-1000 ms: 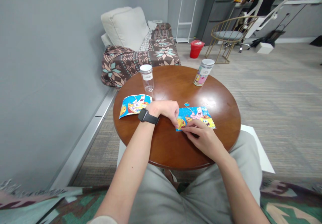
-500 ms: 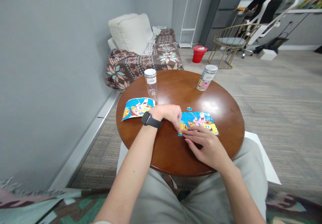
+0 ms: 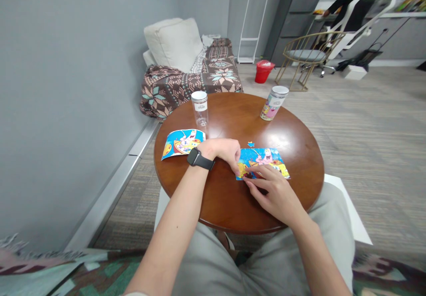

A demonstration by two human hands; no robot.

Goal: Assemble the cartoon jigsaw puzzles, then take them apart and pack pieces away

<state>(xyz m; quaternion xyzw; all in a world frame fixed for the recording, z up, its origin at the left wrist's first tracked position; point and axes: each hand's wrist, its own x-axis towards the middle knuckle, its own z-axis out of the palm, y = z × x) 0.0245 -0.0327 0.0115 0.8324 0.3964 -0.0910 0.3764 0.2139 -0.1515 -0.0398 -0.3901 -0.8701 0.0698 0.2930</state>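
Observation:
On the round wooden table [image 3: 219,198] lies a nearly filled jigsaw puzzle [image 3: 266,155] with a blue cartoon picture. My left hand [image 3: 226,150], wearing a black watch, curls its fingers down against the puzzle's left edge. My right hand [image 3: 274,188] rests over the lower edge, its fingers stretched out and slightly apart, fingertips at the lower left part. A small dark patch shows beside those fingertips; whether a piece sits under them I cannot tell. One loose blue puzzle piece [image 3: 250,144] lies just above the puzzle. A curled picture sheet [image 3: 179,141] with the same cartoon is left of my left hand.
A clear jar [image 3: 201,116] with a white lid stands at the back left of the table, and a printed canister [image 3: 273,104] at the back right. Beyond are a covered couch [image 3: 219,72], a red bin [image 3: 264,72], a gold chair [image 3: 306,55] and a person [image 3: 349,3].
My right fingers have lifted and spread a little, uncovering more of the puzzle's lower left part. My left hand stays in place at the edge.

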